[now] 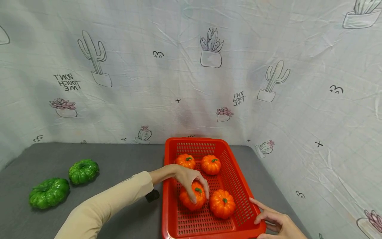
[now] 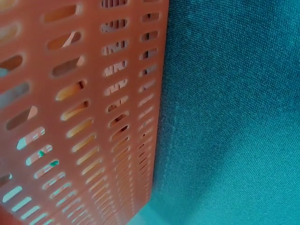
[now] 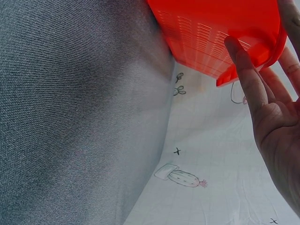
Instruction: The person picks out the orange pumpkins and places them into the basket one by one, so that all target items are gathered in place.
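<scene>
A red plastic basket (image 1: 243, 179) with slotted walls holds several small orange pumpkins. Reaching over its left side, my left hand (image 1: 188, 179) grips the near-left pumpkin (image 1: 198, 196) from above, thumb and fingers spread around it. Beside that one sits another pumpkin (image 1: 222, 204), and two more, one at back left (image 1: 185, 160) and one at back right (image 1: 211, 165), lie behind. My right hand (image 1: 276, 222) holds the basket's near right corner by the rim. In the right wrist view, that hand (image 3: 276, 112) has a digit against the outer wall. The left wrist view shows only the basket's slotted side (image 2: 93, 117) and the tabletop.
Two green pumpkins, one nearer (image 1: 49, 193) and one farther (image 1: 83, 171), rest on the grey tabletop (image 1: 125, 159) to the left. A pale cloth (image 1: 179, 83) printed with cacti hangs behind and on the right. A small black device (image 1: 152, 196) sits under my left wrist.
</scene>
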`<action>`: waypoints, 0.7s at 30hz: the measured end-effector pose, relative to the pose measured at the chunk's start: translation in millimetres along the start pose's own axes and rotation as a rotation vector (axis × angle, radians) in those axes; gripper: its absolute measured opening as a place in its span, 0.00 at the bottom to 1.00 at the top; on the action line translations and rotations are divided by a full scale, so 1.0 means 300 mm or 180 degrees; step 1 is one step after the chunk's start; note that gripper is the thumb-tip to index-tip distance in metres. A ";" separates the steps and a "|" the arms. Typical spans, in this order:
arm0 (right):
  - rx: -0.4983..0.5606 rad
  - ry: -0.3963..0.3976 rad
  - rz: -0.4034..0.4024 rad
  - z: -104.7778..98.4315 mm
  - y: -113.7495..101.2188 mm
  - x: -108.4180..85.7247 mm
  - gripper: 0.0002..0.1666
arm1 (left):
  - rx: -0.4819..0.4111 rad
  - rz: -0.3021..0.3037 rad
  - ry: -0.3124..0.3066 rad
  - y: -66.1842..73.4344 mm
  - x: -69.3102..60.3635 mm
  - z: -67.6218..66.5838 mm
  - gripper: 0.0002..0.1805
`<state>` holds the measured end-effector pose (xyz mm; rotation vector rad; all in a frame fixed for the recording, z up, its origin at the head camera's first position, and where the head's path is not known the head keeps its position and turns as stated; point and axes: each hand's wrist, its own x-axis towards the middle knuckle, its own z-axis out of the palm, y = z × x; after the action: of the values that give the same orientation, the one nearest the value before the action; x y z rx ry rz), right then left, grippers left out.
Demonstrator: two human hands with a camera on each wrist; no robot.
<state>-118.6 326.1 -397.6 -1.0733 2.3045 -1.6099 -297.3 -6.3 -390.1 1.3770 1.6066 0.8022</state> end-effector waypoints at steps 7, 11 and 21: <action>-0.0010 -0.0008 -0.0099 -0.001 0.006 0.001 0.23 | -0.0130 0.0051 0.0157 0.007 -0.006 0.004 0.18; -0.0004 -0.0010 -0.0059 0.000 0.003 0.000 0.22 | -0.0308 0.0050 0.0058 0.005 -0.002 0.004 0.18; -0.0042 0.0026 0.0128 0.001 -0.015 0.004 0.20 | -0.0377 -0.0172 -0.0146 0.008 0.004 0.000 0.26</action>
<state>-117.2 324.3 -393.5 -1.0182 2.3297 -1.5896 -296.3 -4.7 -388.2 1.2544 1.5301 0.8147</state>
